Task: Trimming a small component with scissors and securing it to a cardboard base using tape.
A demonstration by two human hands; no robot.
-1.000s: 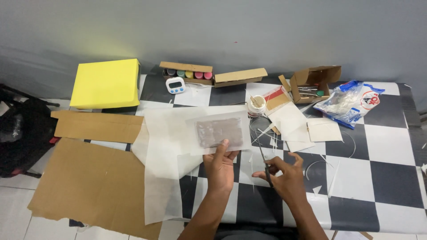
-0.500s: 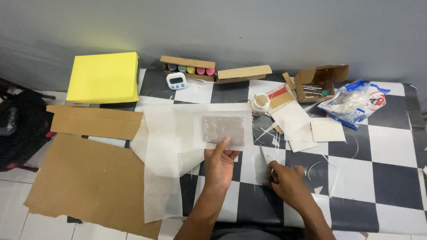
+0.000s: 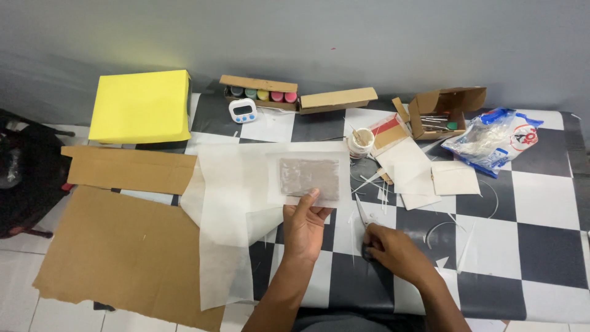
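My left hand [image 3: 305, 224] pinches the near edge of a small translucent sheet with a grey rectangle [image 3: 309, 177] inside it. That sheet lies on a large white tracing paper [image 3: 228, 203] spread over the checkered table. My right hand [image 3: 393, 251] is closed around the handles of a pair of scissors [image 3: 364, 219], whose blades point away from me, just right of the small sheet. Thin white paper strips [image 3: 376, 181] lie scattered around the scissors.
Brown cardboard sheets [image 3: 117, 246] lie at left, with a yellow box [image 3: 142, 106] behind them. At the back stand a cardboard box of paint pots [image 3: 261, 93], a small white timer [image 3: 242, 110], a glue cup [image 3: 361, 142], an open carton [image 3: 444, 110] and a plastic bag [image 3: 491, 140].
My right hand has come down onto the table and closed on the scissors. My left hand stays on the small sheet's near edge.
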